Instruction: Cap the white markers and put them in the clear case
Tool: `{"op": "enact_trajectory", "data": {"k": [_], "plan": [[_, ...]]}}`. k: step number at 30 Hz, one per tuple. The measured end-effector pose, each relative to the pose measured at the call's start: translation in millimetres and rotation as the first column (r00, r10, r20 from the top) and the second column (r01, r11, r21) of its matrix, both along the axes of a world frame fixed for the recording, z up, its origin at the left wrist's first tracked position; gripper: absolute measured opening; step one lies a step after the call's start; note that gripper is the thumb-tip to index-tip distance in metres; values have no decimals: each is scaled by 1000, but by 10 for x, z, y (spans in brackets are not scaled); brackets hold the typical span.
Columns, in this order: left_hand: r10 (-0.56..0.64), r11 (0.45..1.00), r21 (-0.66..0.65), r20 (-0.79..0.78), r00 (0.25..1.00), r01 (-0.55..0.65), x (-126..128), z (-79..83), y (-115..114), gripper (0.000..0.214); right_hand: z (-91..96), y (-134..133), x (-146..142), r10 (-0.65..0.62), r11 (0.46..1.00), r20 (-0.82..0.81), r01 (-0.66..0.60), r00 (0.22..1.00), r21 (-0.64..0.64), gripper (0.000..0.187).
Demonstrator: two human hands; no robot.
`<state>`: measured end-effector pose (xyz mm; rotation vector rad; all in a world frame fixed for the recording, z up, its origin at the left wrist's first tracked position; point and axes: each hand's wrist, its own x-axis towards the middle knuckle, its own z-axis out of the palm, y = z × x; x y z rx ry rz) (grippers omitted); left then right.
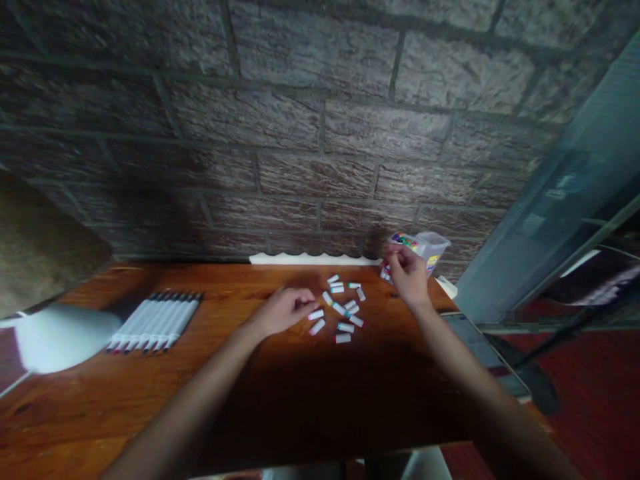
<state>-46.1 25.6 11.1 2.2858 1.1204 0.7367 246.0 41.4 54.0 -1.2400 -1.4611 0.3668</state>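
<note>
Several short white marker caps (343,339) with coloured ends lie scattered on the wooden table. At their left edge is my left hand (285,312), its fingers curled and thumb drawn in close to the fingertips. The nearest cap (316,314) lies just by the thumb; whether anything is between the fingertips is too small to tell. My right hand (411,275) is raised at a clear plastic container (433,248) holding small colourful pieces, and it covers part of it. Its thumb and forefinger are pinched together, and what they hold, if anything, is unclear.
A row of white markers (159,321) with dark ends lies side by side on the left of the table (260,413). Beside it stands a white lamp-like object (65,337). A white wavy-edged strip (315,259) runs along the brick wall (300,173). A grey post (545,167) rises at right.
</note>
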Motion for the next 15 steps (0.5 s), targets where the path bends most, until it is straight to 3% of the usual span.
{"op": "enact_trajectory", "data": {"k": [2, 5, 7, 9, 10, 12, 15], "plan": [[-58, 997, -48, -38, 998, 56, 23, -21, -19, 33, -264, -114, -181, -23, 1000, 9, 23, 1000, 2, 43], [-55, 998, -49, -104, 993, 51, 52, -39, -32, 33, -494, -235, -293, 72, 997, 172, -66, 982, -44, 37], [29, 1000, 9, -167, 986, -28, 41, -26, -30, 34, -548, -280, -288, 146, 988, 214, -131, 966, -82, 35], [227, 973, 107, -258, 939, -206, -19, 18, -22, 36, -566, -296, -266, 176, 982, 205, -157, 963, -106, 35], [367, 929, 162, -310, 877, -332, -73, 51, -15, 37, -573, -296, -259, 182, 981, 208, -162, 961, -111, 35], [625, 777, 247, -413, 663, -579, -228, 132, -1, 38, -588, -290, -261, 192, 979, 213, -171, 958, -112, 35], [747, 571, 254, -554, 366, -781, -533, 245, 27, 39, -602, -292, -291, 208, 976, 214, -188, 954, -112, 34]]}}
